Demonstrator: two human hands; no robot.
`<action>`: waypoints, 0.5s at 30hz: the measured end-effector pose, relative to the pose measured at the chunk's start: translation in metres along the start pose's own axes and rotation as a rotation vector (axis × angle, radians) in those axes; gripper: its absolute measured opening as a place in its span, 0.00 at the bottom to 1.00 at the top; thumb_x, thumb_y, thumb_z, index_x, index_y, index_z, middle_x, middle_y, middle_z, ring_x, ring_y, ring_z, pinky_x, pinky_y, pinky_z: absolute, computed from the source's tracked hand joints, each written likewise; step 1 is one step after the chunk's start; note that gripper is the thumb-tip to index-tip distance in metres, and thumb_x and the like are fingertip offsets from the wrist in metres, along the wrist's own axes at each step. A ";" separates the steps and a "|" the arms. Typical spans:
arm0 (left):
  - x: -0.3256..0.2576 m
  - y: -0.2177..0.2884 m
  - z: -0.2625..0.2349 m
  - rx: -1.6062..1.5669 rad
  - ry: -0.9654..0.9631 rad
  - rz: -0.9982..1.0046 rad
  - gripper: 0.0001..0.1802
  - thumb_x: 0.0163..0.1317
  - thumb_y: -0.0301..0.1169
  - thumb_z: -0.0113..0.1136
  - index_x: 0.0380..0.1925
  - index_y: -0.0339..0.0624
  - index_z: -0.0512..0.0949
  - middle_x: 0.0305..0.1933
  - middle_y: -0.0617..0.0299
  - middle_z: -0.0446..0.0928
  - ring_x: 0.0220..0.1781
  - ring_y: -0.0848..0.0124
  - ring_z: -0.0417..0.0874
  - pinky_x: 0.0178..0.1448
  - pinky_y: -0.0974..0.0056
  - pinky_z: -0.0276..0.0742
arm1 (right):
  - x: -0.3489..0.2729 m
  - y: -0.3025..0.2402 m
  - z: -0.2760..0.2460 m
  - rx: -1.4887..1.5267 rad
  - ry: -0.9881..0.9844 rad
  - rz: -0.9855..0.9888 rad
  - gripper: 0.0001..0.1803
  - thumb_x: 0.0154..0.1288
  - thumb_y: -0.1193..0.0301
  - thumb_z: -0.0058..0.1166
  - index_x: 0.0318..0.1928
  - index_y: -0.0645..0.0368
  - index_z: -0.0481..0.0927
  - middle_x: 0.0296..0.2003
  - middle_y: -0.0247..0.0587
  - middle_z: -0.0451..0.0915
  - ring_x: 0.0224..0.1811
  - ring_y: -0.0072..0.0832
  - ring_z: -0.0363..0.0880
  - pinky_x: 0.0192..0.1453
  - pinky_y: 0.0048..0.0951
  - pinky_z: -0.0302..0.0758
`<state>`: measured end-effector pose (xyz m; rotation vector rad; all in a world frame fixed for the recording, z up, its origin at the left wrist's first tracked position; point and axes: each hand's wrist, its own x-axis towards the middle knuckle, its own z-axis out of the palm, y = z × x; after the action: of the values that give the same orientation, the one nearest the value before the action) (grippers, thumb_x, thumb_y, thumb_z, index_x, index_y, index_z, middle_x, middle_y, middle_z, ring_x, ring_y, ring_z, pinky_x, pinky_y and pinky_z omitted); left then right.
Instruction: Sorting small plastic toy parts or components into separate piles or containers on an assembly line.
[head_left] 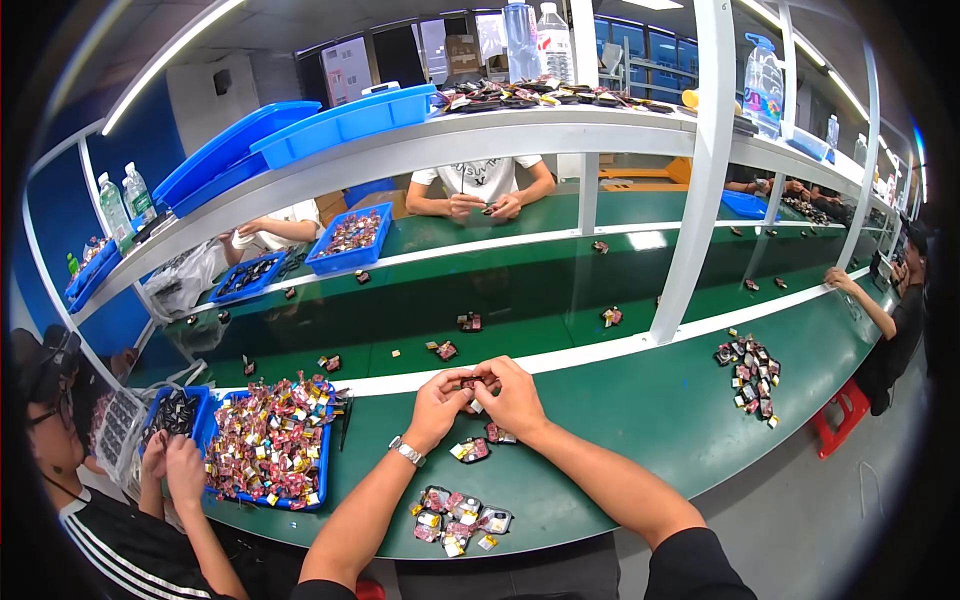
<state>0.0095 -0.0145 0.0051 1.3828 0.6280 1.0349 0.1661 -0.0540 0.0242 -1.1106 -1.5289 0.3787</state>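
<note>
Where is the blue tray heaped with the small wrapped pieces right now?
In the head view the blue tray sits on the green table, to the left of the left hand, between it and a co-worker's hands.

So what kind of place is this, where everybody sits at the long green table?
Probably a factory assembly line. Several people sit along one long green bench, blue bins hold heaps of small colourful parts, and both hands, left hand and right hand, are working on one small piece.

Both hands meet over the green table (640,420): the left hand (437,405) and right hand (512,398) pinch a small dark part (478,383) between their fingertips. Finished pieces (458,522) lie near the table's edge, and a blue tray of colourful bits (270,440) sits to the left.
</note>
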 end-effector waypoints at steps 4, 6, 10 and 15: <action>0.003 -0.003 0.000 0.014 -0.013 -0.007 0.18 0.65 0.20 0.56 0.55 0.34 0.72 0.49 0.55 0.79 0.46 0.73 0.82 0.42 0.70 0.83 | -0.001 0.005 0.001 0.002 0.000 -0.014 0.09 0.58 0.79 0.58 0.41 0.63 0.78 0.37 0.42 0.78 0.33 0.30 0.83 0.37 0.28 0.80; -0.002 -0.001 0.001 -0.021 0.012 -0.003 0.20 0.64 0.19 0.54 0.57 0.35 0.69 0.51 0.53 0.78 0.46 0.72 0.82 0.43 0.69 0.83 | 0.002 0.007 0.001 0.041 0.008 0.001 0.08 0.57 0.79 0.59 0.39 0.64 0.79 0.36 0.44 0.78 0.33 0.31 0.83 0.37 0.29 0.80; 0.003 -0.002 -0.005 -0.084 0.090 -0.006 0.24 0.65 0.18 0.49 0.61 0.36 0.64 0.61 0.46 0.71 0.52 0.62 0.82 0.51 0.62 0.83 | 0.042 0.054 -0.015 0.035 0.157 0.211 0.08 0.54 0.77 0.62 0.35 0.65 0.80 0.32 0.45 0.81 0.33 0.34 0.83 0.39 0.31 0.80; 0.009 -0.003 -0.004 -0.022 0.034 -0.009 0.21 0.65 0.19 0.49 0.59 0.32 0.66 0.60 0.47 0.73 0.53 0.62 0.81 0.53 0.63 0.82 | 0.085 0.121 -0.068 -0.276 0.292 0.421 0.07 0.54 0.75 0.61 0.35 0.63 0.82 0.32 0.46 0.84 0.35 0.35 0.84 0.43 0.33 0.79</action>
<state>0.0109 -0.0049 0.0034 1.3446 0.6454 1.0569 0.2882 0.0523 0.0036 -1.6373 -1.1060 0.2755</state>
